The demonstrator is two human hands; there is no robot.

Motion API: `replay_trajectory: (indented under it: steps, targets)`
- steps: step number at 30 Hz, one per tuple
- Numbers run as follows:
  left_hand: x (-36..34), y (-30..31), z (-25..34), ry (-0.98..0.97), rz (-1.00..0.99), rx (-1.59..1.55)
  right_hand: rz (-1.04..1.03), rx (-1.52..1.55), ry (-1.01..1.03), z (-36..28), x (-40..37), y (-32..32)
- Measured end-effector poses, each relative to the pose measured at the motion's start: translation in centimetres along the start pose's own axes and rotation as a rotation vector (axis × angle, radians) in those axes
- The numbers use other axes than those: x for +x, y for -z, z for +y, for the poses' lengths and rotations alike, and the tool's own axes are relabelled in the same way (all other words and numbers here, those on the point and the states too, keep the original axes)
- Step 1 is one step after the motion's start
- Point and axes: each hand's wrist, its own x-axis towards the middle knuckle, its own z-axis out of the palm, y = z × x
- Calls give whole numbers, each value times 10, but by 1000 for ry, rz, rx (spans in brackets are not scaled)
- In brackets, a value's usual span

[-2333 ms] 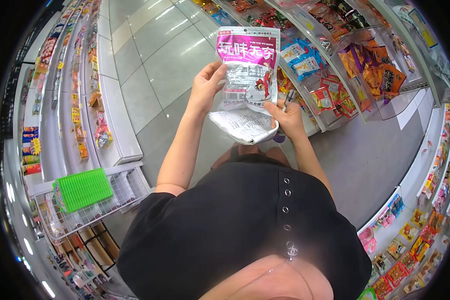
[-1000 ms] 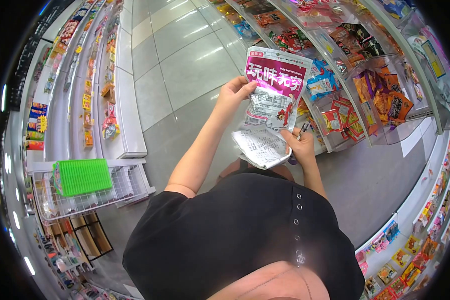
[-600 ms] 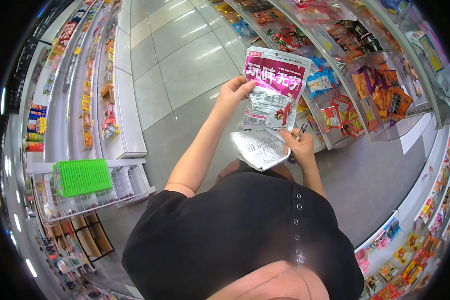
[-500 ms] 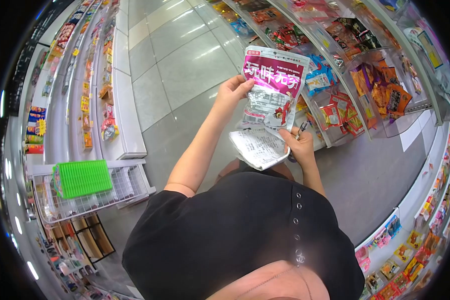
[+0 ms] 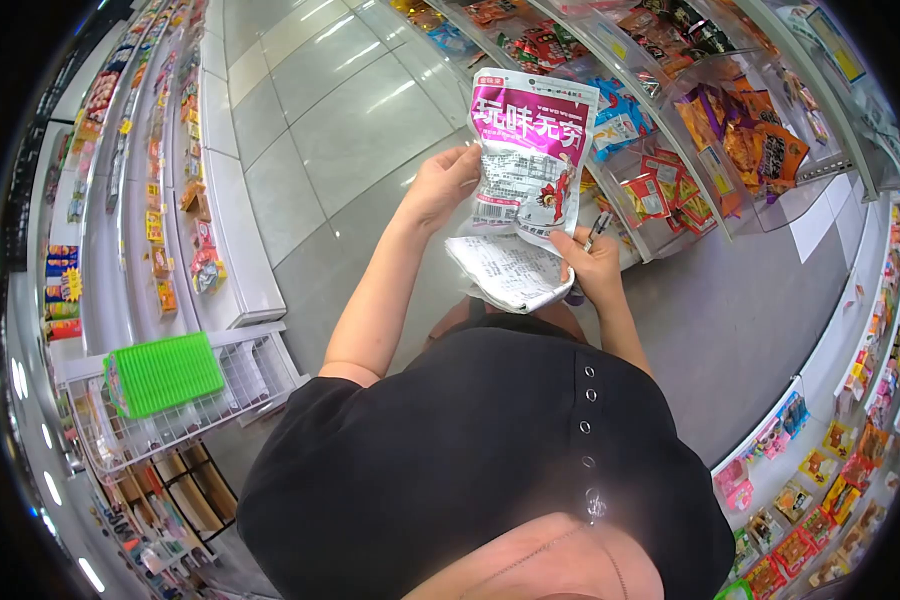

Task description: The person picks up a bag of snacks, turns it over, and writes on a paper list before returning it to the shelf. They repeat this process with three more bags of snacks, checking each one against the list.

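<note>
Nearest to my view is the black shirt (image 5: pixel 470 450), filling the bottom of the frame, with both forearms reaching forward out of it. The right hand (image 5: pixel 595 268) is the closer one. It is curled shut around a printed paper slip (image 5: pixel 505 270) that droops left from the palm, and a pen (image 5: pixel 598 228) sticks up between the fingers. Its thumb looks to touch the lower right corner of the snack pouch (image 5: pixel 530 150), though I can't tell whether it actually pinches it. A little farther out, the left hand (image 5: pixel 440 185) is clamped on the pouch's left edge at about mid-height, thumb on the face toward me. The pouch sits between and beyond both hands. Its long axis runs away from the body, bottom edge just over the slip, magenta top band at the far end, tipped slightly right. The printed face is toward the camera. The left hand carries most of it and the right only meets the near corner. Off to the left and low is a wire basket (image 5: pixel 255 365) with a green crate (image 5: pixel 165 375) in it, well apart from the hands. Beyond the pouch is grey tiled floor (image 5: pixel 340 110). Clear shelf bins (image 5: pixel 760 215) of orange and red packets stand close on the right, just past the pouch's right edge, and low shelving (image 5: pixel 220 200) runs along the left.
</note>
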Motion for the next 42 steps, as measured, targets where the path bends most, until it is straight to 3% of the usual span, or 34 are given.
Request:
replay_trajectory:
  steps: [15, 27, 30, 33, 35, 36, 38, 39, 40, 41, 42]
  targets:
    - [-15, -6, 24, -73, -103, 147, 29, 29, -16, 6, 0, 4]
    - [-14, 7, 27, -24, -184, 18, 87, -54, 83, 6, 5, 0]
    - [-23, -9, 28, -84, -79, 102, 121, -36, 86, 1, 3, -4]
    - [-18, 1, 4, -158, -29, 436, 170, -176, 87, 24, 4, 6]
    - [-17, -4, -3, -164, -41, 373, 180, -195, 206, 52, 10, 10]
    - [-13, -1, -6, -128, -43, 333, 163, -115, 234, 24, 1, -2]
    - [-9, -7, -5, -89, -161, 89, 130, -127, 212, 23, -4, -3]
    - [-6, -11, -6, -192, -272, 42, 80, -202, 268, 35, 0, 5]
    - [11, 1, -20, 7, -362, -152, 88, -220, 223, 31, -2, 7]
    - [-2, -7, -5, 65, -339, -61, 90, -233, 174, 16, -3, 9]
    - [3, -2, -9, 97, -565, -501, 65, -165, 168, 3, -5, 14]
